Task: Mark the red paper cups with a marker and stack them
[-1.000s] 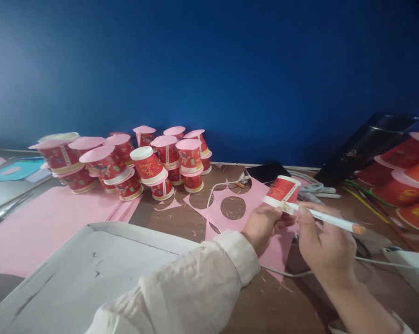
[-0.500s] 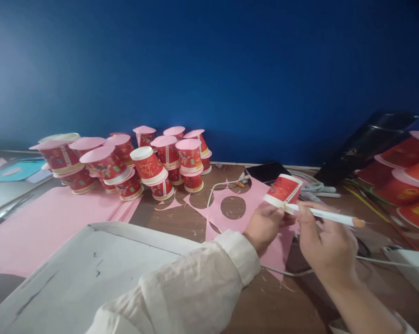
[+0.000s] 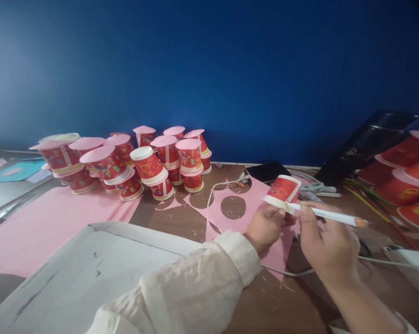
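Observation:
My left hand [image 3: 266,227] is closed on the lower edge of a red paper cup [image 3: 283,190] that has a white band and gold print. The cup is tilted. In my right hand [image 3: 325,246], pinched between thumb and fingers, is a white pencil-like stick [image 3: 334,215] with a tan far end. Its near tip meets the cup's white band beside my left fingertips; what the tip is doing there is too small to tell. Under my hands lies a pink paper sheet [image 3: 214,211] with round holes cut in it.
At left stand stacked red cups [image 3: 125,169] with pink paper discs. Pink sheets [image 3: 56,222] and a marked white sheet [image 3: 101,264] lie in front. A black phone [image 3: 267,171], white cables [image 3: 310,184], a dark cylinder [image 3: 365,144] and more red cups [image 3: 407,171] are at right.
My right hand and the white stick have shifted slightly to the right. The cup has tipped a little to the left; my left hand stays nearly in place.

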### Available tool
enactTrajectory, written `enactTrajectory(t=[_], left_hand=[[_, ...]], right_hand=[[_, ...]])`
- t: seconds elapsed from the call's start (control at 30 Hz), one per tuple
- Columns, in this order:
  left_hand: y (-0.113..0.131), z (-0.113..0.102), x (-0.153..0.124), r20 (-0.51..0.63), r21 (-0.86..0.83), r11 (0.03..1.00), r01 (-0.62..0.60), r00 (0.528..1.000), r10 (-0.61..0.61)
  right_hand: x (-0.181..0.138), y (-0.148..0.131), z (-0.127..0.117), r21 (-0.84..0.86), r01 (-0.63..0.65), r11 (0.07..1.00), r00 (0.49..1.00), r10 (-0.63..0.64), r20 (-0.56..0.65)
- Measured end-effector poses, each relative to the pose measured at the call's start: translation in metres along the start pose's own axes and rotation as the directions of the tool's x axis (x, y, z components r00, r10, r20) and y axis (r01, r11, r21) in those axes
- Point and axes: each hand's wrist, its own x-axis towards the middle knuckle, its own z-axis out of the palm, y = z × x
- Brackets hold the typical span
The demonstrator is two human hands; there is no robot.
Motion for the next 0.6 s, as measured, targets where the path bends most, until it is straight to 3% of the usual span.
enactTrajectory(t=[0.17,0.6], left_hand=[[0.0007,0.0012,0.0001,-0.005,-0.027,0.999,-0.032,0.999,0.032],[0.0000,0.0008,-0.0011,-0.002,-0.026,0.999,-0.041,0.999,0.041]], right_hand=[[-0.0010,0.0033,0.0011,-0.059,0.050,0.997,0.999,-0.050,0.000],[-0.0026,0.0028,0.0010,-0.038,-0.008,0.999,1.000,0.008,-0.006]])
